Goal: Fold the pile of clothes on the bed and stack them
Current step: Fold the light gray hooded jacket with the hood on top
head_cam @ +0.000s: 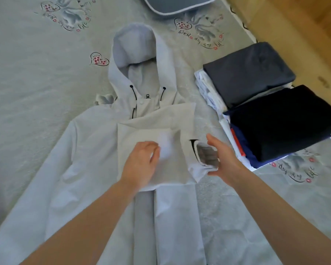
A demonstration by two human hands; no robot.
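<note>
Jacket [107,150] flat beneath both hands' grip.

Your left hand [141,159] and right hand [221,159] are both bare: no gloves, rings or watch show on them. Your forearms are uncovered along their whole visible length, and no sleeve shows where they meet the frame, the left at about 7 o'clock, the right at about 4 o'clock. Fingernails are too blurred to tell.

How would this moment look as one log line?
step: folding | left hand: flat on white jacket | right hand: open beside folded sleeve | stacks: right
</note>
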